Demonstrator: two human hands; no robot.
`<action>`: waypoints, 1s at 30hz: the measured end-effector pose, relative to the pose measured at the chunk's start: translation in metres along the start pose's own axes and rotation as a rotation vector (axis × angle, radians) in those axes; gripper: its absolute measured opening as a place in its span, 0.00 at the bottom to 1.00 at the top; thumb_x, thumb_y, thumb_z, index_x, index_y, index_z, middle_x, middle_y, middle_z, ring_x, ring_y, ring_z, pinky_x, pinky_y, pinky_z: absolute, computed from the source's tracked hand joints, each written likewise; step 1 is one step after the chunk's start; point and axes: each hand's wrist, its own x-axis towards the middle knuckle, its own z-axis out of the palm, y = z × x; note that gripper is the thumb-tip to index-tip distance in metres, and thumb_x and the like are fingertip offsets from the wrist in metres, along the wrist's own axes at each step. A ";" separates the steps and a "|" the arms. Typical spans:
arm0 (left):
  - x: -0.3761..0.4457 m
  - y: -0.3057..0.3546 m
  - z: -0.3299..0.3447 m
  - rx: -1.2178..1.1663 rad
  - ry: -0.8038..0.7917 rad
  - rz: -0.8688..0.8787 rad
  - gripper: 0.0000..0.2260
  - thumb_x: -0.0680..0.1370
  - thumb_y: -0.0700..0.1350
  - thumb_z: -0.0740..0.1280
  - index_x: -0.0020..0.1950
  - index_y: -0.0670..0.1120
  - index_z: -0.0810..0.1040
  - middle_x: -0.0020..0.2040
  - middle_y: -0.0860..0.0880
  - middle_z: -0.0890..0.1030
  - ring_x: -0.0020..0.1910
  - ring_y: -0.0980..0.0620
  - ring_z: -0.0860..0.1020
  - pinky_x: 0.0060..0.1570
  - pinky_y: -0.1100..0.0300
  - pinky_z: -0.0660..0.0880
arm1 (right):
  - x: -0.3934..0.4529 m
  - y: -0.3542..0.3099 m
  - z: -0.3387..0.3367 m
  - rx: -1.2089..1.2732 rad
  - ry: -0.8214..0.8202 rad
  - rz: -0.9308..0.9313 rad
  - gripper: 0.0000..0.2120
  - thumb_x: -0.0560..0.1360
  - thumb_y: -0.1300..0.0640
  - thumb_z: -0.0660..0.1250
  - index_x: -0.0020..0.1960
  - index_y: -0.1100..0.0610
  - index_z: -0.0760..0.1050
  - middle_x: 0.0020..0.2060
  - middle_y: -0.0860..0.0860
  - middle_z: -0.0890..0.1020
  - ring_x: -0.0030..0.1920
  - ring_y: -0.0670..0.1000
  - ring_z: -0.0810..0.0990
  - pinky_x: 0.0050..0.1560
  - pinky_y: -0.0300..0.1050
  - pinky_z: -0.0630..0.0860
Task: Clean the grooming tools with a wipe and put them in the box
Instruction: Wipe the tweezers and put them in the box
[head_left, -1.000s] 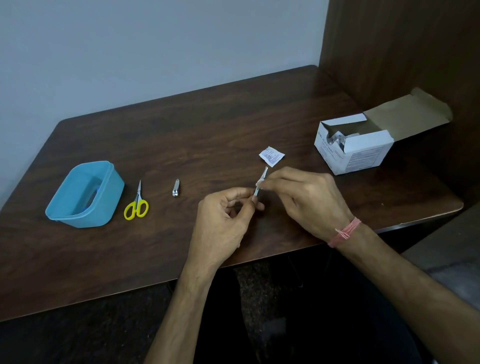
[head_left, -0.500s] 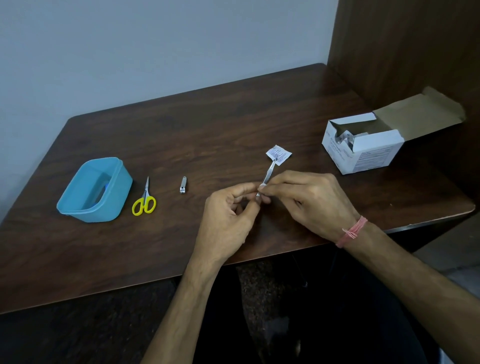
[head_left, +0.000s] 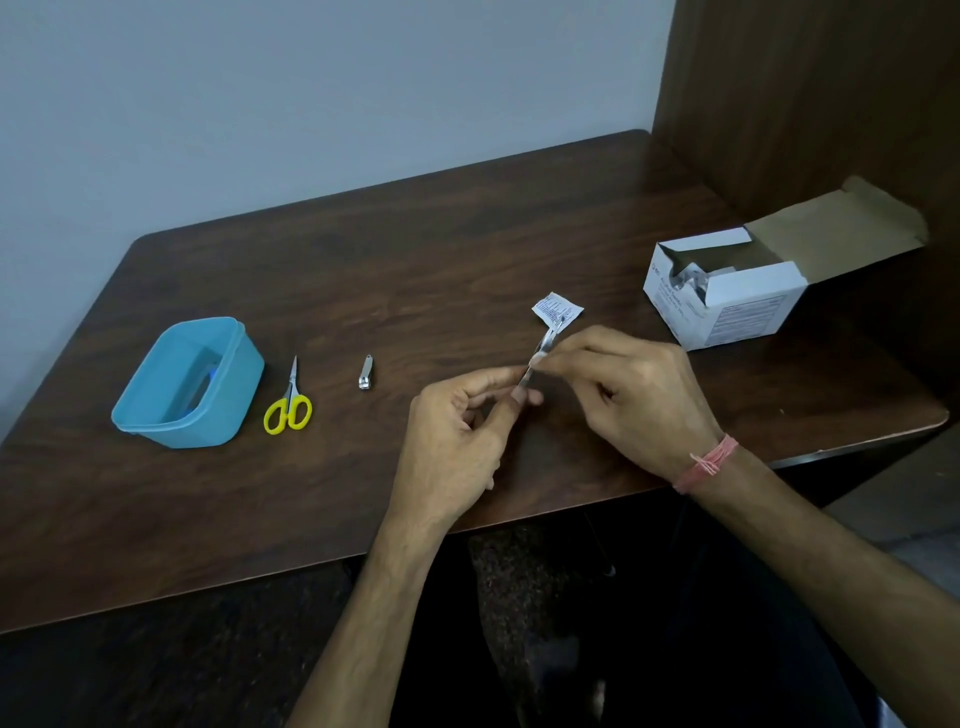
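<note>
Mid-frame, our left hand (head_left: 457, 431) pinches the tweezers' (head_left: 537, 358) base; right hand (head_left: 634, 395) pinches the wipe round them. We should draw it tipward, grip firm.

We note a blue box (head_left: 187, 384), scissors (head_left: 288, 402) with yellow handles, a silver nail clipper (head_left: 365, 373), a white printed sachet (head_left: 557, 309), a white carton (head_left: 727, 296) and a dark brown wood-grain tabletop (head_left: 415, 249).
</note>
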 end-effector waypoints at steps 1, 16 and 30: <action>0.000 0.000 0.000 -0.006 0.005 -0.006 0.11 0.87 0.43 0.71 0.59 0.58 0.90 0.50 0.58 0.91 0.25 0.52 0.70 0.22 0.62 0.70 | 0.001 0.002 0.001 0.006 0.046 0.043 0.13 0.82 0.66 0.72 0.60 0.51 0.90 0.55 0.45 0.88 0.47 0.48 0.88 0.42 0.53 0.85; -0.001 0.000 -0.001 -0.004 0.021 -0.037 0.11 0.84 0.40 0.72 0.54 0.55 0.90 0.47 0.56 0.91 0.27 0.53 0.72 0.23 0.60 0.72 | -0.003 0.003 0.006 0.027 0.037 0.067 0.06 0.82 0.59 0.77 0.58 0.52 0.90 0.53 0.44 0.89 0.42 0.35 0.81 0.39 0.42 0.81; 0.000 0.000 0.000 -0.005 0.009 -0.025 0.12 0.83 0.39 0.71 0.53 0.56 0.90 0.46 0.55 0.91 0.26 0.54 0.72 0.23 0.61 0.72 | 0.001 0.008 0.006 0.055 0.071 0.139 0.06 0.81 0.60 0.78 0.57 0.53 0.91 0.53 0.44 0.89 0.43 0.28 0.79 0.41 0.37 0.78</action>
